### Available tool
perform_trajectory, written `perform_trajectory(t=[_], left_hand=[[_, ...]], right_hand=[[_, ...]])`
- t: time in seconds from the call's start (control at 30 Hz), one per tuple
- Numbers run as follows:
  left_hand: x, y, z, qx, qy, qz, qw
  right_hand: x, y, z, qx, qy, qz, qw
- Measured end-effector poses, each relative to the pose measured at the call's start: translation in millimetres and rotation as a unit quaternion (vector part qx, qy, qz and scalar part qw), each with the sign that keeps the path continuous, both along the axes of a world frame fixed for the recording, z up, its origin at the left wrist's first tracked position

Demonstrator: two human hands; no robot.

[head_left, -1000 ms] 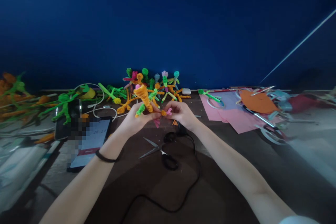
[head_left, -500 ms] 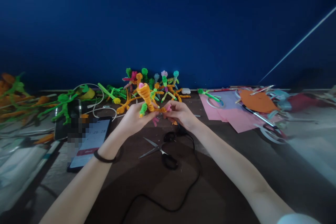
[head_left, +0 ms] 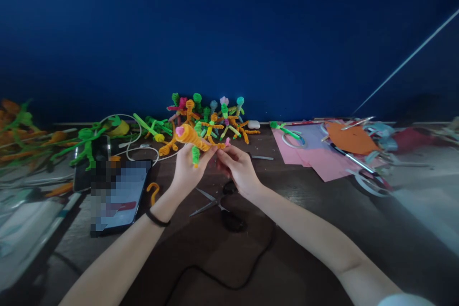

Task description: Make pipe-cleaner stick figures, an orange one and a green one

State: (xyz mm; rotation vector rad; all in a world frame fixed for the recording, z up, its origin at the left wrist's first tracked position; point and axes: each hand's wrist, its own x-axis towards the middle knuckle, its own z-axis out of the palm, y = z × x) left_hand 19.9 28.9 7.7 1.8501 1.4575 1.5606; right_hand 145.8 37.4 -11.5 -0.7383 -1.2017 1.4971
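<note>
My left hand (head_left: 189, 165) is closed around an orange pipe-cleaner figure (head_left: 191, 136) with a pink tip and a green limb that hangs beside the hand. My right hand (head_left: 238, 169) pinches at the same figure from the right, near an orange limb that ends in pink. The fingertips of both hands meet, and their exact grip is partly hidden. Open scissors (head_left: 217, 205) lie on the table just below the hands, with one handle partly behind my right hand.
Several pipe-cleaner figures (head_left: 224, 110) stand along the blue wall. A phone (head_left: 125, 201) and a bent orange pipe cleaner (head_left: 153, 192) lie to the left. Pink paper (head_left: 324, 165) and an orange sheet (head_left: 353, 137) are at right. A black cable (head_left: 229, 288) runs across the front.
The held figure has tilted, its pink tip swinging left and down. My right hand has turned and shifted slightly left. A bent orange pipe cleaner now shows beside my left wrist.
</note>
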Motion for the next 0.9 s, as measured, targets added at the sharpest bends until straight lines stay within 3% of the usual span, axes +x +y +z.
perform_trajectory(t=[0.13,0.33,0.53,0.7,0.8,0.9], left_hand=[[0.3,0.2,0.1,0.006,0.040,0.047,0.998],[-2.7,4.1,-9.8,0.019,0.089,0.040,0.995],[-1.2,0.3,-6.4,-0.014,0.079,0.045,0.996],[0.5,-0.1,-2.3,-0.045,-0.003,0.028,0.999],[1.4,3.6,-1.1,-0.089,-0.147,-0.011,0.985],[1.8,7.2,1.3,-0.154,-0.310,-0.085,0.934]], right_hand=[[1.1,-5.6,5.4,0.059,-0.126,-0.011,0.990],[7.2,-1.0,11.5,0.120,-0.220,-0.013,0.968],[11.9,3.0,13.1,0.239,-0.342,-0.052,0.907],[13.5,-0.8,14.4,0.284,-0.350,-0.060,0.891],[12.6,-1.3,12.5,0.260,-0.303,-0.057,0.915],[11.7,1.9,11.6,0.185,-0.228,-0.026,0.956]])
